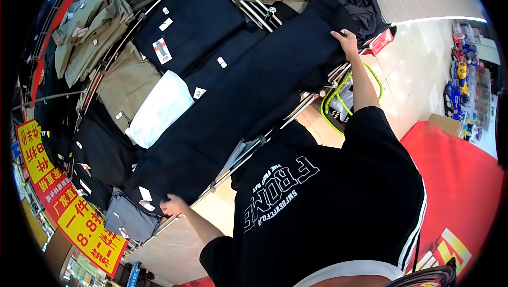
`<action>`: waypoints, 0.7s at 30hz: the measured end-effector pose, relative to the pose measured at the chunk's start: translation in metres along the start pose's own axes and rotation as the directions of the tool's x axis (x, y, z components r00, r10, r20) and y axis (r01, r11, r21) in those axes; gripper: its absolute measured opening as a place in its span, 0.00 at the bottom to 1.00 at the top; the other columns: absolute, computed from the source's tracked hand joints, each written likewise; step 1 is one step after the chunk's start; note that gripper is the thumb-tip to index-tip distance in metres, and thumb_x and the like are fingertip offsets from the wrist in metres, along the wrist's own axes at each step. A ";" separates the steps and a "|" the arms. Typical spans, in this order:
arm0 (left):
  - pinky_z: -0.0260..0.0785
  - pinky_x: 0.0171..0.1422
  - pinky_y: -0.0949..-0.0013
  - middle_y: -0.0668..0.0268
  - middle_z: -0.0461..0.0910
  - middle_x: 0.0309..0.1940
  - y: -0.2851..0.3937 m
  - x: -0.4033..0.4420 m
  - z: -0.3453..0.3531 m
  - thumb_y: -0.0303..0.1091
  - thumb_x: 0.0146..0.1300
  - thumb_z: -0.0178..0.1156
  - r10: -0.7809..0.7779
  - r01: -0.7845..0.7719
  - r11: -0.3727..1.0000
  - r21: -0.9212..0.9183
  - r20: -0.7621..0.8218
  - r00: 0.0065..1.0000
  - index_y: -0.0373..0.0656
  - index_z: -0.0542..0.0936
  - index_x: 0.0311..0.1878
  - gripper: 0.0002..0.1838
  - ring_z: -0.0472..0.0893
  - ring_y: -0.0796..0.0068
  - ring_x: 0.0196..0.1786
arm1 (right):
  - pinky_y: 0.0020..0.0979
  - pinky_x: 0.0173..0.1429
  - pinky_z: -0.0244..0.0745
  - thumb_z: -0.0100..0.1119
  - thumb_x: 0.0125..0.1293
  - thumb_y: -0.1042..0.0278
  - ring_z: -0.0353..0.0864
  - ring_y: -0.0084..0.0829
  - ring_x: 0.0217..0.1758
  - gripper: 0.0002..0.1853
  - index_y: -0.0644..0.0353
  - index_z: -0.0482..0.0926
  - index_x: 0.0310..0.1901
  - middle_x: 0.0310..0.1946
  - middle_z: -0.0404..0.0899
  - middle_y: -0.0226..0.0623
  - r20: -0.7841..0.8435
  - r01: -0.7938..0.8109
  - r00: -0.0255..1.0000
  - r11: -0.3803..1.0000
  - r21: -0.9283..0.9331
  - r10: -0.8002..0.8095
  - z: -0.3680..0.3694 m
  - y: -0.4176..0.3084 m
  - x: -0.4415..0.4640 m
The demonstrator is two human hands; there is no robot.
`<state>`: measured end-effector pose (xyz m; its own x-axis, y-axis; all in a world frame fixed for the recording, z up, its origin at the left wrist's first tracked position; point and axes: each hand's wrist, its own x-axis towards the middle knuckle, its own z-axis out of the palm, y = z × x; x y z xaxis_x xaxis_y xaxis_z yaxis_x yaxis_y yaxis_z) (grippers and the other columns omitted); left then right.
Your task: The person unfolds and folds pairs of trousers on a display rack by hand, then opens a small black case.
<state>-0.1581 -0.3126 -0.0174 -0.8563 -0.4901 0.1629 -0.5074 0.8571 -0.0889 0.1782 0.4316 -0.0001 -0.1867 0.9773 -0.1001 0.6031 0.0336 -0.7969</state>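
Observation:
A long pair of black trousers [233,107] lies stretched diagonally over piles of folded clothes on a metal-framed display rack. At its lower left end, beside white tags [145,194], my left hand [174,205] has its fingers closed on the fabric edge. Toward the upper right, my right hand [346,42] pinches the other end between thumb and fingers. A white plastic-wrapped packet [161,108] lies against the trousers' far edge. Behind it is a folded black garment with a printed label [162,50].
Khaki clothes [127,78] and folded grey trousers [128,213] share the rack [241,162]. Red and yellow sale signs [87,229] hang at the left. A green-rimmed basket [332,108] stands beneath the right side. A red-covered surface [450,165] is at the right, near shelved toys [463,78].

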 end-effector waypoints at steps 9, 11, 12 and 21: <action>0.59 0.65 0.49 0.37 0.61 0.63 0.122 -0.092 0.007 0.41 0.60 0.61 0.600 -0.554 0.708 -0.438 -0.041 0.799 0.37 0.68 0.59 0.28 0.64 0.40 0.64 | 0.19 0.28 0.58 0.67 0.53 0.76 0.64 0.14 0.22 0.11 0.57 0.71 0.26 0.20 0.68 0.20 0.029 -0.080 0.997 0.927 0.366 0.075 -0.010 0.016 -0.004; 0.58 0.65 0.48 0.37 0.61 0.63 0.131 -0.102 0.005 0.42 0.60 0.61 0.598 -0.553 0.713 -0.432 -0.038 0.800 0.37 0.68 0.60 0.28 0.63 0.40 0.64 | 0.17 0.31 0.62 0.67 0.53 0.77 0.68 0.15 0.26 0.13 0.56 0.72 0.36 0.25 0.71 0.22 0.062 -0.117 0.993 0.929 0.352 0.101 -0.014 0.013 -0.006; 0.57 0.66 0.48 0.37 0.61 0.63 0.133 -0.107 0.005 0.42 0.60 0.61 0.588 -0.545 0.724 -0.423 -0.034 0.808 0.37 0.67 0.60 0.29 0.62 0.39 0.65 | 0.17 0.31 0.62 0.67 0.53 0.77 0.68 0.15 0.26 0.13 0.56 0.72 0.36 0.25 0.71 0.22 0.060 -0.119 0.993 0.928 0.352 0.105 -0.015 0.009 -0.007; 0.50 0.70 0.46 0.31 0.51 0.67 0.148 -0.151 -0.010 0.42 0.63 0.57 0.740 -0.651 0.607 -0.455 0.025 0.672 0.33 0.61 0.66 0.33 0.56 0.35 0.69 | 0.33 0.39 0.80 0.73 0.50 0.51 0.79 0.41 0.42 0.39 0.79 0.70 0.51 0.44 0.76 0.51 0.124 -0.604 0.797 0.789 0.116 0.592 -0.011 -0.016 -0.010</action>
<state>-0.1029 -0.1106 -0.0450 -0.9535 0.3008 0.0191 0.2934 0.9119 0.2870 0.1786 0.4236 0.0201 0.1118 0.7724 -0.6252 0.4985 -0.5879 -0.6371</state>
